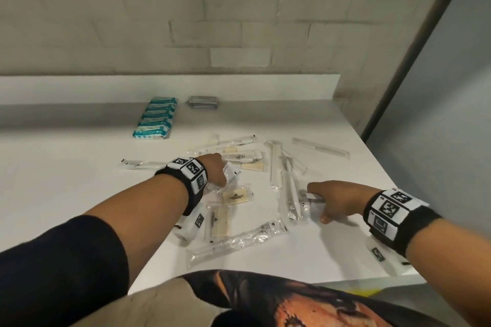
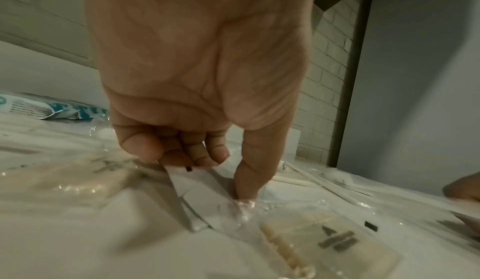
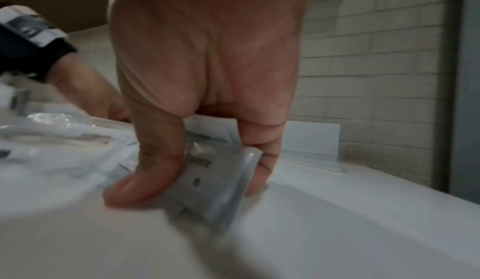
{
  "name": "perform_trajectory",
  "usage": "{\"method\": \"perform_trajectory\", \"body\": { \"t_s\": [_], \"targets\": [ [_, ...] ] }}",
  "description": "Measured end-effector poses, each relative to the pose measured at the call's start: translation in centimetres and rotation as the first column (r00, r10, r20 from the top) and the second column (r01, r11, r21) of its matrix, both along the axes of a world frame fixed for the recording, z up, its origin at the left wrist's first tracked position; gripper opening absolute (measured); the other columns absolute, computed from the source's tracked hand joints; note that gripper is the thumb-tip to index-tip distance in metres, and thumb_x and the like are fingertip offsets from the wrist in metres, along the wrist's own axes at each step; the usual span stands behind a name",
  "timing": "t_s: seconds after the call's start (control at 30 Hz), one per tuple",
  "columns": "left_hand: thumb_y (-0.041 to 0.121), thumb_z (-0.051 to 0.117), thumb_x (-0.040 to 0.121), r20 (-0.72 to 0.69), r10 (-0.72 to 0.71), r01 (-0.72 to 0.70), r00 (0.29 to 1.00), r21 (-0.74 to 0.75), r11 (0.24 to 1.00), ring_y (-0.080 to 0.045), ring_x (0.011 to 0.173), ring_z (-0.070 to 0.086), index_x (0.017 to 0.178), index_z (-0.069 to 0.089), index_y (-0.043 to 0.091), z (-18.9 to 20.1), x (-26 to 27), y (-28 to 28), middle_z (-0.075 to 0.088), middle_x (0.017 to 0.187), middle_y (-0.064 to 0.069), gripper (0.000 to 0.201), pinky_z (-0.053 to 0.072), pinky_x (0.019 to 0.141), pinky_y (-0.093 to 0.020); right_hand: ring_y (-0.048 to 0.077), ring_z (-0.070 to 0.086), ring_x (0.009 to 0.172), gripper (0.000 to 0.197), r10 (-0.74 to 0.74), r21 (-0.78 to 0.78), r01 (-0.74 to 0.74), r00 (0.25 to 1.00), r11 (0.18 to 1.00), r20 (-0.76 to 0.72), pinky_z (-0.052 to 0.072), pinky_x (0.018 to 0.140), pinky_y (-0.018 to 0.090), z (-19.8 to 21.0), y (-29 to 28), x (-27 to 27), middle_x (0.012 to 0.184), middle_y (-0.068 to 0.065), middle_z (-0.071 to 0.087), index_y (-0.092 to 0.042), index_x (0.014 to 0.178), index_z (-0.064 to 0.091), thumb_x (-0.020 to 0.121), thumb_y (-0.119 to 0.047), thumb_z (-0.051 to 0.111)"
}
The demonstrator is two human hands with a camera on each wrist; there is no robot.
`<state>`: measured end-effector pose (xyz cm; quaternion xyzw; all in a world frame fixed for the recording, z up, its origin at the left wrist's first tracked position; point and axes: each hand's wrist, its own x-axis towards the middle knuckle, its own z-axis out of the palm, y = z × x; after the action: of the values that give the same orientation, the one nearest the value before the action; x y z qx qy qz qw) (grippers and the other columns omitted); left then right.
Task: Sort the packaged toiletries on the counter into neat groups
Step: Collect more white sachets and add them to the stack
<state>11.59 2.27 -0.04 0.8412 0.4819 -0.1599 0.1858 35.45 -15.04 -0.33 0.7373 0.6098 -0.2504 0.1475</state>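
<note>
Clear-wrapped toiletries lie scattered across the middle of the white counter (image 1: 79, 194). My left hand (image 1: 222, 177) reaches into the pile; its curled fingers and thumb pinch a flat white sachet (image 2: 200, 197) at one end. The left hand (image 2: 213, 172) holds the sachet's other end on the counter. To the right, my right hand (image 1: 320, 206) grips a small white packet (image 1: 309, 200) between thumb and fingers. In the right wrist view that right hand (image 3: 197, 183) holds the packet (image 3: 223, 199) tilted, low over the counter. Its print is blurred.
A row of blue packets (image 1: 155, 121) and a stack of grey packets (image 1: 204, 102) sit at the back. Beige soap sachets (image 1: 236, 196), wrapped toothbrushes (image 1: 239, 241) and a wrapped comb (image 1: 320, 147) lie loose. The counter's edge (image 1: 372, 280) runs close to my body.
</note>
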Motion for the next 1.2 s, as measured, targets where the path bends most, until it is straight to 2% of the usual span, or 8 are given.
{"method": "perform_trajectory", "body": {
  "t_s": [0.23, 0.3, 0.37, 0.43, 0.5, 0.67, 0.87, 1.2],
  "targets": [
    [0.028, 0.062, 0.085, 0.094, -0.002, 0.006, 0.996, -0.046, 0.999, -0.022, 0.083, 0.058, 0.107, 0.058, 0.006, 1.9, -0.3, -0.4, 0.060, 0.101, -0.007, 0.030, 0.043, 0.065, -0.025, 0.019, 0.054, 0.087, 0.034, -0.050, 0.033, 0.042, 0.952, 0.999, 0.301, 0.043, 0.074, 0.029, 8.2, 1.9, 0.9, 0.099, -0.002, 0.059, -0.015, 0.108, 0.062, 0.079, -0.029, 0.073],
    [0.026, 0.061, 0.087, 0.319, 0.150, -0.089, 0.936, -0.199, 0.976, -0.020, 0.075, 0.062, 0.114, 0.055, 0.010, 2.4, -0.5, -0.7, 0.061, 0.101, -0.008, 0.032, 0.048, 0.059, -0.024, 0.024, 0.058, 0.095, 0.040, -0.187, 0.239, 0.152, 0.973, 0.959, 0.133, 0.047, 0.080, 0.032, 10.4, 2.7, 0.2, 0.112, 0.003, 0.062, -0.013, 0.113, 0.060, 0.080, -0.030, 0.073],
    [0.016, 0.056, 0.090, 0.575, 0.385, -0.109, 0.722, -0.456, 0.884, -0.019, 0.073, 0.064, 0.121, 0.052, 0.009, 3.1, -0.6, -1.1, 0.063, 0.107, -0.015, 0.032, 0.053, 0.061, -0.025, 0.029, 0.061, 0.098, 0.039, -0.231, 0.375, 0.357, 0.911, 0.856, -0.341, 0.049, 0.085, 0.039, 11.0, 4.4, -1.5, 0.109, 0.007, 0.064, -0.014, 0.116, 0.059, 0.081, -0.025, 0.075],
    [0.006, 0.048, 0.093, 0.684, 0.608, 0.030, 0.404, -0.674, 0.739, -0.027, 0.082, 0.068, 0.122, 0.052, 0.000, 4.1, -0.3, -1.7, 0.065, 0.098, -0.019, 0.030, 0.057, 0.064, -0.034, 0.032, 0.063, 0.081, 0.022, -0.105, 0.307, 0.524, 0.617, 0.795, -0.780, 0.052, 0.072, 0.044, 10.4, 6.0, -4.4, 0.091, 0.010, 0.066, -0.013, 0.104, 0.061, 0.084, -0.014, 0.072],
    [0.006, 0.045, 0.095, 0.690, 0.701, 0.119, 0.177, -0.722, 0.681, -0.031, 0.089, 0.068, 0.120, 0.056, 0.001, 5.3, -0.8, -1.7, 0.066, 0.094, -0.017, 0.027, 0.059, 0.063, -0.038, 0.028, 0.061, 0.067, 0.013, -0.034, 0.241, 0.613, 0.402, 0.753, -0.915, 0.050, 0.057, 0.035, 9.3, 8.3, -7.3, 0.083, 0.009, 0.065, -0.011, 0.099, 0.061, 0.088, -0.011, 0.066],
    [0.031, 0.041, 0.101, 0.658, 0.752, 0.157, -0.035, -0.740, 0.654, -0.032, 0.095, 0.068, 0.117, 0.062, 0.008, 7.0, -3.5, -1.0, 0.069, 0.112, -0.017, 0.035, 0.053, 0.087, -0.052, 0.035, 0.071, 0.078, 0.024, -0.044, 0.191, 0.666, 0.319, 0.721, -0.947, 0.042, 0.048, 0.023, 7.3, 12.5, -13.6, 0.099, 0.008, 0.072, -0.020, 0.113, 0.056, 0.093, -0.034, 0.057],
    [0.046, 0.037, 0.099, 0.658, 0.750, 0.157, -0.073, -0.735, 0.660, -0.020, 0.087, 0.071, 0.112, 0.067, 0.017, 7.0, -7.8, -0.4, 0.073, 0.107, -0.006, 0.043, 0.057, 0.060, -0.030, 0.022, 0.064, 0.064, 0.029, -0.059, 0.277, 0.645, 0.449, 0.712, -0.892, 0.042, 0.045, 0.024, 7.5, 14.8, -18.2, 0.091, 0.005, 0.069, -0.018, 0.110, 0.055, 0.092, -0.040, 0.058],
    [0.010, 0.055, 0.095, 0.758, 0.652, 0.019, 0.020, -0.652, 0.758, -0.028, 0.094, 0.066, 0.113, 0.064, 0.013, 5.5, -12.9, 0.7, 0.068, 0.106, -0.016, 0.021, 0.058, 0.081, -0.046, 0.021, 0.058, 0.092, 0.058, -0.182, 0.129, 0.653, 0.387, 0.746, -0.904, 0.045, 0.069, 0.031, 7.4, 16.0, -24.4, 0.108, 0.001, 0.058, -0.024, 0.116, 0.047, 0.090, -0.070, 0.023]
  ]
}}
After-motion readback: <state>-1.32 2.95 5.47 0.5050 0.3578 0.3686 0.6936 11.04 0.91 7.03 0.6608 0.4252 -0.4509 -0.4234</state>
